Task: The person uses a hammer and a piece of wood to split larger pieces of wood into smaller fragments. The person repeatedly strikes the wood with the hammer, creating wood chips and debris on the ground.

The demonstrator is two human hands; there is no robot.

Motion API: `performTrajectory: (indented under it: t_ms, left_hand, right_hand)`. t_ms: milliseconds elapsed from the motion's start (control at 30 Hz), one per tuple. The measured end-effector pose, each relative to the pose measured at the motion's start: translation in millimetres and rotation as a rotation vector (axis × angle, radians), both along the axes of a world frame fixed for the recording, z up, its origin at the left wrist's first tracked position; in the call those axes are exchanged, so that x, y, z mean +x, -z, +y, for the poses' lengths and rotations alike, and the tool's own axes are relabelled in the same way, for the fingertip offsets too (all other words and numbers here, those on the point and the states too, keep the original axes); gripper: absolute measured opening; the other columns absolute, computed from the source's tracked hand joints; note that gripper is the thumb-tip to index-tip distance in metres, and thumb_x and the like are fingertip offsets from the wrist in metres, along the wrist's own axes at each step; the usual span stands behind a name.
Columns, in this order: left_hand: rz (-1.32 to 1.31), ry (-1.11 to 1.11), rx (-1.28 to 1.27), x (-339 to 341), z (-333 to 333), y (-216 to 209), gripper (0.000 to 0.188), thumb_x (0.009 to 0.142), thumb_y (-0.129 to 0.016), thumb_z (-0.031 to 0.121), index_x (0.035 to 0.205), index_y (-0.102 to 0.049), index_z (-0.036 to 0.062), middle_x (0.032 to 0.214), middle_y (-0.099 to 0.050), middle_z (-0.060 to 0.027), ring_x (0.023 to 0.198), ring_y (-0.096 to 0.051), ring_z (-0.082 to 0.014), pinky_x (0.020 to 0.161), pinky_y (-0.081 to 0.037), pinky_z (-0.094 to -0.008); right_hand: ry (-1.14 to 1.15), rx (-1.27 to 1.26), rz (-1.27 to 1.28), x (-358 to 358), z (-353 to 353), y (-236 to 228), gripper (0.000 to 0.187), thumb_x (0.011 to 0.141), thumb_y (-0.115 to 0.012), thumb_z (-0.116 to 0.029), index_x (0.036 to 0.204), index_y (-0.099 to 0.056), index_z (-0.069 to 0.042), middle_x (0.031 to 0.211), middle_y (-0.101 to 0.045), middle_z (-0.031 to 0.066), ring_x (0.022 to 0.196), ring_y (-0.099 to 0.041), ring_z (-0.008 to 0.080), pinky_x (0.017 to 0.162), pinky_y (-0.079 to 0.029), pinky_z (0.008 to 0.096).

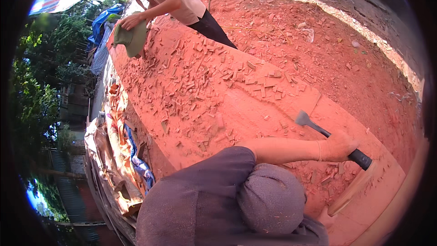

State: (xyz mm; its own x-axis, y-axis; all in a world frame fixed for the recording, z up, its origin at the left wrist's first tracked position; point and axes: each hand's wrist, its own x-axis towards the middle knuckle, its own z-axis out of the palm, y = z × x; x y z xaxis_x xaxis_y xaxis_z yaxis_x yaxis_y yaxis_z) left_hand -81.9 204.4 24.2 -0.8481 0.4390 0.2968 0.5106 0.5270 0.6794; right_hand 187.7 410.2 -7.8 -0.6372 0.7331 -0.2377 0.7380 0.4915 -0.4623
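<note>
A flat-bladed chisel (314, 123) with a black handle lies in the grip of my left hand (337, 146), whose bare forearm crosses from the left over a broad wooden slab (241, 107). The blade points up and left, close above the slab. Lower down, my right hand (325, 219) shows only in part, its fingers mostly hidden. It appears closed at the near end of a pale wooden bar (350, 193), whose far end is near the butt of the chisel handle. Dark, dust-speckled cloth (273, 198) covers the view in front of my right hand.
Wood chips (182, 86) are strewn over the slab. Across its far end leans a co-worker (182, 0) in a beige shirt, holding a green cap (132, 40). Crumpled sheeting (120, 155) lies along the left side. Reddish ground (291, 27) with chips stretches beyond the slab.
</note>
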Motion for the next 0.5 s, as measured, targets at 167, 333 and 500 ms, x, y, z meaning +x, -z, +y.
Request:
performTrajectory:
  t_ms: [167,333,500]
  left_hand:
    - [-0.086,0.005,-0.150,-10,-57,28,0.047,0.067,-0.086,0.036,0.089,-0.059,0.0055,0.078,-0.066,-0.0150,0.076,-0.068,-0.0375,0.062,-0.052,-0.0493]
    - [-0.022,0.108,-0.376,-6,-88,18,0.047,0.070,-0.085,0.037,0.096,-0.062,0.0054,0.086,-0.066,-0.0135,0.085,-0.069,-0.0360,0.068,-0.053,-0.0490]
    - [-0.126,0.009,-0.306,3,-160,-22,0.044,0.077,-0.082,0.038,0.104,-0.065,0.0077,0.089,-0.067,-0.0125,0.087,-0.069,-0.0362,0.070,-0.053,-0.0497]
  right_hand:
    - [-0.146,0.054,-0.005,0,9,24,0.059,0.083,-0.081,-0.037,0.127,-0.067,0.000,0.118,-0.071,0.0202,0.107,-0.069,0.0337,0.089,-0.054,0.0443]
    - [-0.015,-0.062,0.212,-40,20,21,0.049,0.091,-0.078,-0.033,0.128,-0.068,-0.003,0.123,-0.071,0.0159,0.108,-0.070,0.0282,0.094,-0.055,0.0374]
    - [-0.131,-0.143,0.314,-78,31,13,0.054,0.093,-0.076,-0.027,0.136,-0.061,0.001,0.124,-0.070,0.0195,0.109,-0.070,0.0277,0.094,-0.055,0.0361]
